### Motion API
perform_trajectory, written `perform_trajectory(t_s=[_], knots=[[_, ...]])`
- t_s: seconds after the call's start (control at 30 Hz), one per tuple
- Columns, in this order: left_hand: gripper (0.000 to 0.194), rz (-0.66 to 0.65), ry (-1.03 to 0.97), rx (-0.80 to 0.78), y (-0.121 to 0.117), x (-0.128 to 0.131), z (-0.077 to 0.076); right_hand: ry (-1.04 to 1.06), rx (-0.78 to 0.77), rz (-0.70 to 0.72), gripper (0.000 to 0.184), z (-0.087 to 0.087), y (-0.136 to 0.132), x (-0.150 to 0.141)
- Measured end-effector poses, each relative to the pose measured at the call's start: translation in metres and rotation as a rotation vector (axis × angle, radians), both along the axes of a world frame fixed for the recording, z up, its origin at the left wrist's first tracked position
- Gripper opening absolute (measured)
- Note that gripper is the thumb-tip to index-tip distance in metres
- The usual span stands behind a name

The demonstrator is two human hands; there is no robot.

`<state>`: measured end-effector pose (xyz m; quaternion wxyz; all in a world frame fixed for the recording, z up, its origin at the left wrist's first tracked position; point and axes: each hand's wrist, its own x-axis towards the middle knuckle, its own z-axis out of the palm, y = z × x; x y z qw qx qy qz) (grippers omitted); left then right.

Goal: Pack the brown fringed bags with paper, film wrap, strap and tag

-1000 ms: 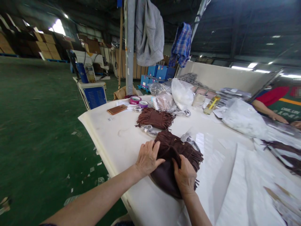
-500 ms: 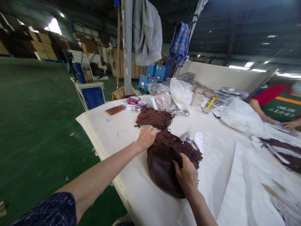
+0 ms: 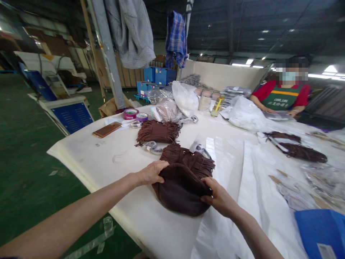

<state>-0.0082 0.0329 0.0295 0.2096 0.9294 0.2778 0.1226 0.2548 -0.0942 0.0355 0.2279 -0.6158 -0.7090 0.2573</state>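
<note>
ok so the left hand (image 3: 151, 172) has its thumb and fingers pinching the left end of the dark brown bag's rim, and the right hand (image 3: 219, 198) is pinching the right end, thumb against fingertips. Neither is spread. The brown bag (image 3: 180, 198) sits right between them on the white table (image 3: 161, 230), inward from the near-left edge. Its long axis goes hand to hand, dipping a bit toward the right, with the mouth parted and the rounded body toward the wearer. Neither hand is really nearer, each one has its own end.

Tightest spot imo is just past the rim: a fringed brown piece (image 3: 175, 153) with eyelets is right up against it. Can't tell if that's part of the same bag or a separate one. Wrapped straps (image 3: 152, 146) lie on its far-left side, then a fringed pouch (image 3: 159, 131) further toward the far edge.

White plastic sheets (image 3: 250, 180) cover the table to the right, and the right forearm passes over them. A blue thing (image 3: 320, 233) is down at the near-right. The phone (image 3: 107, 130) and tape rolls (image 3: 130, 114) are toward the far-left corner, well apart from the fingers. Someone in a green apron (image 3: 285, 97) is across at the far-right edge
</note>
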Motion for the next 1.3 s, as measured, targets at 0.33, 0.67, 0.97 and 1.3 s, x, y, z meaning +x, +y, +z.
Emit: perform_trajectory(t_s=[0.33,0.67,0.97,1.3], knots=[[0.024,-0.132,-0.206,0.235,-0.02,-0.02,-0.031,0.111,0.197,-0.011,0.032,-0.031,-0.015,-0.002],[0.042,-0.397,-0.046,0.819,-0.019,-0.02,-0.023,0.048,0.409,-0.079,0.019,-0.051,-0.026,-0.004],[0.044,-0.378,0.074,0.795,-0.024,-0.015,-0.021,-0.116,0.43,-0.373,0.023,-0.044,-0.041,-0.016],[0.042,-0.38,0.137,0.763,-0.025,-0.017,-0.025,-0.47,0.77,0.245,0.03,-0.024,-0.024,-0.049]])
